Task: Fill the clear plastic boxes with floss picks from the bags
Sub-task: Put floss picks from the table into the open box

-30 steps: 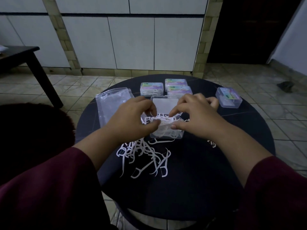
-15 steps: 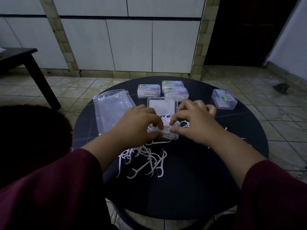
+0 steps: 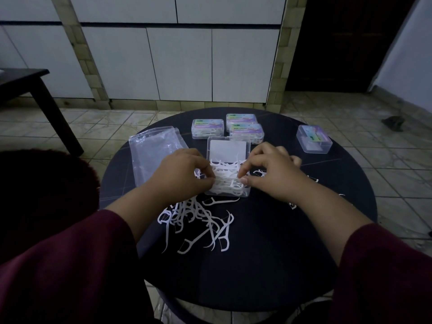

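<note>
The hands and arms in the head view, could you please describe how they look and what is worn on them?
Both arms wear long dark maroon sleeves, the left sleeve and the right sleeve, each pushed up so the forearm is bare. The left hand and the right hand are bare too: no gloves, and no rings, watch or bracelet show on the fingers or wrists in this dim light.

Box labels [image 3: 207, 123] too small, left hand [image 3: 181, 174] hiding picks
</note>
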